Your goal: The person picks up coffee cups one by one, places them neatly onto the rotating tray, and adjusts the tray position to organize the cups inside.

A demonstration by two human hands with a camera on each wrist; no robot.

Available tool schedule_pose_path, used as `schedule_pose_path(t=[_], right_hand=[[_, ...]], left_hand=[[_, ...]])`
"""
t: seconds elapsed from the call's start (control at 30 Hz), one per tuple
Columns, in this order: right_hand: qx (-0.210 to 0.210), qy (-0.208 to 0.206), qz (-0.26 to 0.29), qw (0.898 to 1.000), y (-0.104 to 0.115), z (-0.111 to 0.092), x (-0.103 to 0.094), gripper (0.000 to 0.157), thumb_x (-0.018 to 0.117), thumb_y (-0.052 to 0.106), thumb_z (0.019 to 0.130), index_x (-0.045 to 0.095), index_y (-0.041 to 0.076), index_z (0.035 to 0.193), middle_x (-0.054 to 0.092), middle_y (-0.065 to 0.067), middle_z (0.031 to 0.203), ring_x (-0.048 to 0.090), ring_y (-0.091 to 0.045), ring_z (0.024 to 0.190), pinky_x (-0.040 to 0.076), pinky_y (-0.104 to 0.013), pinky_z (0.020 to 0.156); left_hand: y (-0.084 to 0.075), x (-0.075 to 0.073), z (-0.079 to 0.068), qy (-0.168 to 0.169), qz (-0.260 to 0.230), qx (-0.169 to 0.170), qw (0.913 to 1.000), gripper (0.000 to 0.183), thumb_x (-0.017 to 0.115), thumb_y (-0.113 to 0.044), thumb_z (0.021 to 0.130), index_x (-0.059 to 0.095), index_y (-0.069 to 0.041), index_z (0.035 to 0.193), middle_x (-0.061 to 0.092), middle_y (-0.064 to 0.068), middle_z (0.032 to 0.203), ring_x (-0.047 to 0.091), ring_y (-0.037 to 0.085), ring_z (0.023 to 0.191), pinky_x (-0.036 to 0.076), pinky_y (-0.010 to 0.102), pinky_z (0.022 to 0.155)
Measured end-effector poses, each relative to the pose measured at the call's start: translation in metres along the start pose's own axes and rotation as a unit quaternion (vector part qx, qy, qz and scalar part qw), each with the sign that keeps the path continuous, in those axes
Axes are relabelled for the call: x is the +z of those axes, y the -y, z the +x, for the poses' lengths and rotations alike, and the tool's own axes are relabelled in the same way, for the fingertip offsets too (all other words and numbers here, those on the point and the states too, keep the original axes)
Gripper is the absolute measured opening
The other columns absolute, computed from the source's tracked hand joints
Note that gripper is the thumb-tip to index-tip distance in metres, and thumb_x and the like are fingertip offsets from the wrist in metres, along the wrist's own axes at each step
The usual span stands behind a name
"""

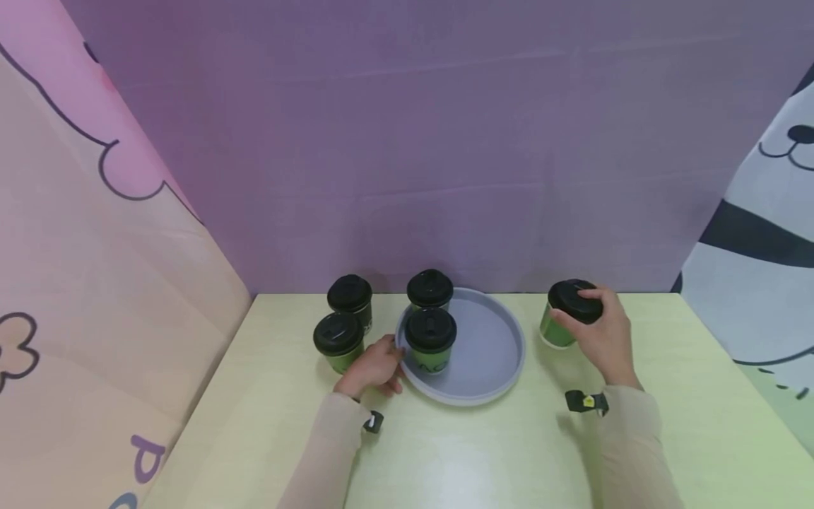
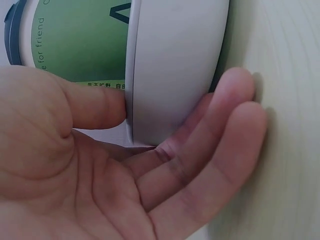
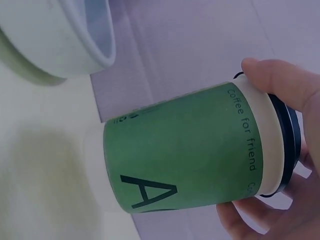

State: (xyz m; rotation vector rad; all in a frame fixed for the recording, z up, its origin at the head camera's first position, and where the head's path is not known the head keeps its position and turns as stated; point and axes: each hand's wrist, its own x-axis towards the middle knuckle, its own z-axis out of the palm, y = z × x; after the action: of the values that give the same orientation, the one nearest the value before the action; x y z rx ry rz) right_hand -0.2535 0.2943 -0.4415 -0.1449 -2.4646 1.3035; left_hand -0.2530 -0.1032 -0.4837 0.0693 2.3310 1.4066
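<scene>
On the left rim of a round grey tray (image 1: 490,339), my left hand (image 1: 375,364) has its thumb over the edge and its fingers curled beneath the outer wall (image 2: 175,65). Two green paper coffee cups with black lids, a front one (image 1: 431,343) and a back one (image 1: 429,288), stand at the tray's left side. My right hand (image 1: 607,339) grips another lidded coffee cup (image 1: 559,329) near its lid, right of the tray. That cup's green sleeve (image 3: 185,150) faces the right wrist camera. It leans slightly; whether its base touches the table I cannot tell.
Left of the tray, two more lidded cups stand close together, one in front (image 1: 340,343) and one behind (image 1: 350,300); the front one is beside my left hand. A purple cloth backdrop (image 1: 394,155) rises at the far edge of the pale table (image 1: 458,452).
</scene>
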Motion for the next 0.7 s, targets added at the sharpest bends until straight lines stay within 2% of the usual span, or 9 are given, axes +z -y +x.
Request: schedule_pose_path(t=[0.33, 0.7], right_hand=[[-0.025, 0.000, -0.010, 1.000, 0.015, -0.003, -0.003, 0.071, 0.086, 0.038, 0.083, 0.054, 0.000, 0.134, 0.041, -0.024, 0.159, 0.039, -0.054, 0.140, 0.032, -0.071, 0.109], [-0.064, 0.028, -0.011, 0.997, 0.024, -0.008, -0.003, 0.077, 0.085, 0.036, 0.084, 0.047, 0.004, 0.143, 0.044, -0.025, 0.153, 0.043, -0.047, 0.136, 0.036, -0.068, 0.105]], left_hand=[[0.000, 0.000, 0.001, -0.012, -0.008, 0.001, 0.9999, 0.048, 0.038, -0.020, 0.110, 0.035, -0.002, 0.155, 0.065, 0.018, 0.090, 0.068, 0.028, 0.063, 0.061, 0.041, 0.059], [0.000, 0.004, 0.002, -0.030, -0.009, 0.011, 0.9995, 0.045, 0.038, -0.020, 0.111, 0.038, -0.002, 0.152, 0.065, 0.019, 0.084, 0.068, 0.027, 0.059, 0.061, 0.037, 0.056]])
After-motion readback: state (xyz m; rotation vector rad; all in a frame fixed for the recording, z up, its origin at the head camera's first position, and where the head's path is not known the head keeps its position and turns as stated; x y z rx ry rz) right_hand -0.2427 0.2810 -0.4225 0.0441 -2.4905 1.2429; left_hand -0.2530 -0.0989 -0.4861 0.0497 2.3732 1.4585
